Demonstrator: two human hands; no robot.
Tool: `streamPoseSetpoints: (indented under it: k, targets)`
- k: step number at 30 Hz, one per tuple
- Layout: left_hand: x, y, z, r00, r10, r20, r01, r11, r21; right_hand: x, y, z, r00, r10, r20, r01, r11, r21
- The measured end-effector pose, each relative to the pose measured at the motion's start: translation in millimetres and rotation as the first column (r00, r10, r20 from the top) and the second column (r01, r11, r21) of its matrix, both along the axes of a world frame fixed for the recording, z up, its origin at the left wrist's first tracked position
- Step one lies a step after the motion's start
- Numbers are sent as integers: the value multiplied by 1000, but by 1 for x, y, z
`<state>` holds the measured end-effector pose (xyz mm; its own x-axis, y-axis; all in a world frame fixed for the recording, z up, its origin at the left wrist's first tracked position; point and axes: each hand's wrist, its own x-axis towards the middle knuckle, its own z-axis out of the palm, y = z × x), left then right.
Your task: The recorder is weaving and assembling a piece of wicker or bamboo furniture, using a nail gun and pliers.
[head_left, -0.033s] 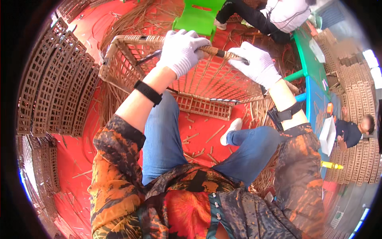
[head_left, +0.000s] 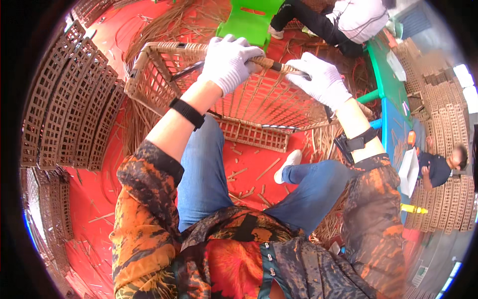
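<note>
An open-lattice wicker basket [head_left: 273,64] is tilted in front of my knees, its wrapped rim towards the top. My left hand [head_left: 229,66], in a white ribbed glove, is closed over the rim left of its middle. Farther right along that same rim, my right hand [head_left: 321,83], gloved alike, grips it between thumb and fingers. A short dark band marks the rim between the two hands. What lies under the left palm is hidden.
Stacked woven panels [head_left: 64,104] stand at the left. A green plastic chair [head_left: 251,25] is beyond the basket. Cane strips litter the red floor [head_left: 94,199]. A blue and green table [head_left: 391,119] stands to the right. One person sits at the top right, another farther right.
</note>
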<state>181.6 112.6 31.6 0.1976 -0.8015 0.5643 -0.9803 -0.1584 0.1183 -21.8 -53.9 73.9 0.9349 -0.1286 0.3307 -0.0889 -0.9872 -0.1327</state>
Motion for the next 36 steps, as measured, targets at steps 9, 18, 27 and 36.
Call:
streamPoseSetpoints:
  k: [9, 18, 27, 36]
  targets:
    - [22, -34, 6, 998, 48, -41, -38, 977, 209, 33, -26, 6, 948, -176, -265, 132, 975, -176]
    - [19, -27, 1, 1000, 9, -23, -7, 996, 88, -20, -1, -5, 967, -233, 99, 224, 970, 92]
    - [8, -26, 4, 998, 54, -39, -54, 999, 9, -280, 58, -62, 851, -472, -229, 460, 881, -106]
    - [-5, -23, 0, 998, 55, -13, -56, 994, -95, -369, 131, -117, 636, -705, -313, 767, 623, 155]
